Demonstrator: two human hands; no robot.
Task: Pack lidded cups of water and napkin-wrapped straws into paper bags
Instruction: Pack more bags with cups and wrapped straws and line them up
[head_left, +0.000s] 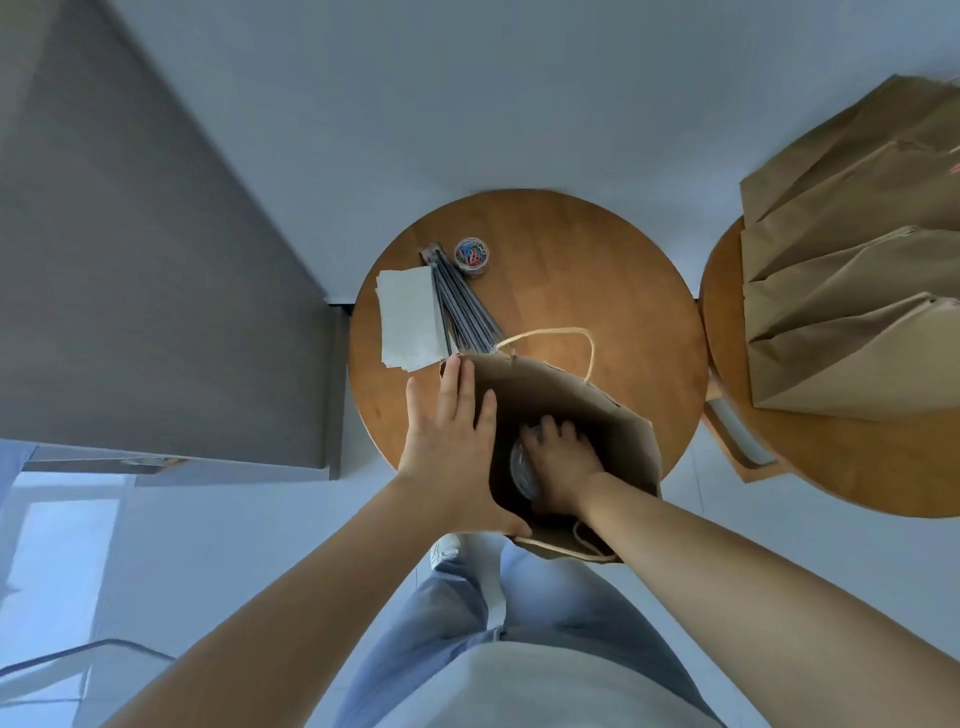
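I see the open brown paper bag (597, 415) standing at the near edge of the round wooden bench (597, 270). Left hand (452, 457) lies flat on its left wall, grip spread. Right hand (563, 462) is down inside the bag, grip curled over the clear lidded cup (521, 467). Far left: white napkin stack (408, 317), dark straws (462, 306), small jar of coloured paper clips (471, 256).
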